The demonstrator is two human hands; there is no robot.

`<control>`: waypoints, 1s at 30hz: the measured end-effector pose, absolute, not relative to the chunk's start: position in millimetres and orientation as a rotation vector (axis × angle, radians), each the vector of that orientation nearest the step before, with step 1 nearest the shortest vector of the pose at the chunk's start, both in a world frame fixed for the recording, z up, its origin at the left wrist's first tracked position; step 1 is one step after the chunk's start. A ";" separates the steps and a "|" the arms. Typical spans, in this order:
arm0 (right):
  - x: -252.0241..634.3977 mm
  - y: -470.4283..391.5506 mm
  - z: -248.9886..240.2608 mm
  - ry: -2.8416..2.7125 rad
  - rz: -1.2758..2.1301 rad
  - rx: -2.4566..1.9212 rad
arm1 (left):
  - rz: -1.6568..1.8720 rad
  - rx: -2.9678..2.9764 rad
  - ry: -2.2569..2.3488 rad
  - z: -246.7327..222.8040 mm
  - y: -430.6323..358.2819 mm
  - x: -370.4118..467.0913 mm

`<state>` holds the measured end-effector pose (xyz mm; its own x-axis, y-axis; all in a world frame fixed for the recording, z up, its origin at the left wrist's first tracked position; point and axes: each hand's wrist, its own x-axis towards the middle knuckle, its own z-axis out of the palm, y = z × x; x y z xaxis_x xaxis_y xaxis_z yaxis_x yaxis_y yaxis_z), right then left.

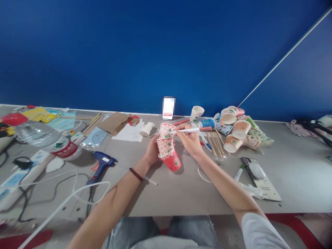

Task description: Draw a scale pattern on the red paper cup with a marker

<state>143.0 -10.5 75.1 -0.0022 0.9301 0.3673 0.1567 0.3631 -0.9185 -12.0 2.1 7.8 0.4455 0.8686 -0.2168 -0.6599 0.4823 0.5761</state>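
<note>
In the middle of the head view, my left hand (152, 150) is closed around the left side of a column of red-and-white patterned paper cups (166, 148). The column tilts, with a solid red cup (173, 162) at its lower end. My right hand (191, 142) pinches a white pen (190, 130) with a reddish-brown end. Its tip points left at the uppermost cup; whether it touches the paper I cannot tell. Some of my left fingers are hidden behind the cups.
A blue glue gun (101, 166), a large water bottle (49, 138) and a power strip (24, 180) lie left, with loose cables. More paper cups (233, 145) and wooden sticks (214, 142) are right. A lit phone (168, 108) stands against the blue wall (166, 52).
</note>
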 end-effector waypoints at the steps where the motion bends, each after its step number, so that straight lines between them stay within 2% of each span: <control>1: 143.8 -9.8 74.4 -1.465 0.818 -1.034 | 0.991 0.443 0.530 8.0 2.0 -11.8; 30: 145.5 -14.2 77.0 -1.695 0.722 -1.015 | 1.031 0.440 0.506 12.5 0.0 -10.0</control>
<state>145.5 -14.2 77.0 -0.1567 0.8819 0.4447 0.2907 0.4715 -0.8326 -10.0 0.0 12.5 0.4201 0.8878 -0.1879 -0.6919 0.4473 0.5668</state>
